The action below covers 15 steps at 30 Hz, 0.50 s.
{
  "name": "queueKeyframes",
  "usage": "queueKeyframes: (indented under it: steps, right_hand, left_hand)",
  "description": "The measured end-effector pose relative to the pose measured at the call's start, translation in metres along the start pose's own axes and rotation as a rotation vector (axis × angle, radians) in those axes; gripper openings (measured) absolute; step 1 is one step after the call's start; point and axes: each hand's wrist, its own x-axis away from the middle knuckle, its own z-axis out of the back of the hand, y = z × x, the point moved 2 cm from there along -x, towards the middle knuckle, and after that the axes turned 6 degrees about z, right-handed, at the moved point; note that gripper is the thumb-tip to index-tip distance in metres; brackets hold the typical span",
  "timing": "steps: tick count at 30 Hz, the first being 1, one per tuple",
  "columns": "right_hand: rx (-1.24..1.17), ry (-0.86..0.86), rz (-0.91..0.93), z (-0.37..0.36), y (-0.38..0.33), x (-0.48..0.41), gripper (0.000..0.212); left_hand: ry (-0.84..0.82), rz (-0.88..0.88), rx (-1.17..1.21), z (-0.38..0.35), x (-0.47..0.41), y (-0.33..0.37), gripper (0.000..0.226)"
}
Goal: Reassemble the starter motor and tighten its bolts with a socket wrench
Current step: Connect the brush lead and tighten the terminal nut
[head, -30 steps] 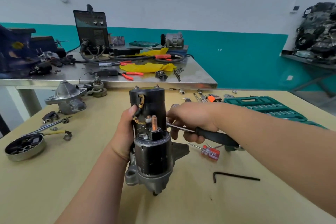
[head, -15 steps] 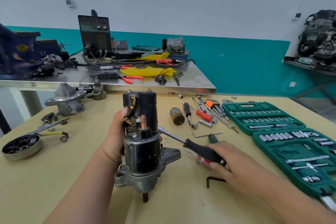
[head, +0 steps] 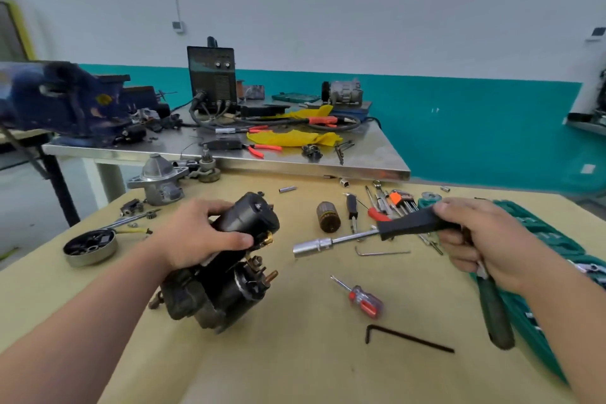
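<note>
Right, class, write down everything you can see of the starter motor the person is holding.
The starter motor is a dark, worn metal unit. It has a black cylindrical body, a smaller black solenoid beside it with copper-coloured terminal studs and brass fittings, and a dull grey cast housing at its lower end. It lies tilted, cylinder end up and away from the person, over the yellow table. Whether it touches the table is unclear. The left hand holds it, its grip round the upper cylinder.

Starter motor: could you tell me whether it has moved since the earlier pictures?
Yes. The starter motor stood upright on the table; now it is tipped over rightward.
</note>
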Motion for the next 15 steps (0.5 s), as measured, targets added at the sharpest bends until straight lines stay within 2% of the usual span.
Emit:
queueKeyframes:
  steps: [2, 5, 9, 12, 15]
  right_hand:
    - [0.013, -0.068, -0.019, -0.013, 0.008, -0.005, 0.025]
    - [0.043, -0.131, -0.061, -0.03, 0.021, -0.01, 0.022]
    - [-0.036, -0.121, -0.087, -0.034, 0.031, -0.014, 0.019]
    - [-0.081, -0.133, -0.075, -0.032, 0.029, -0.015, 0.025]
    - [-0.047, -0.17, -0.068, -0.035, 0.024, -0.018, 0.023]
  left_hand:
    - [-0.036, 0.037, -0.091, -0.002, -0.001, -0.002, 0.051]
    - [-0.061, 0.048, -0.1, -0.005, -0.004, 0.0, 0.05]
    - [-0.067, 0.05, -0.122, -0.007, -0.006, 0.002, 0.048]
    - [-0.06, 0.047, -0.147, -0.008, -0.005, 0.002, 0.046]
    - [-0.049, 0.041, -0.158, -0.008, -0.005, 0.001, 0.045]
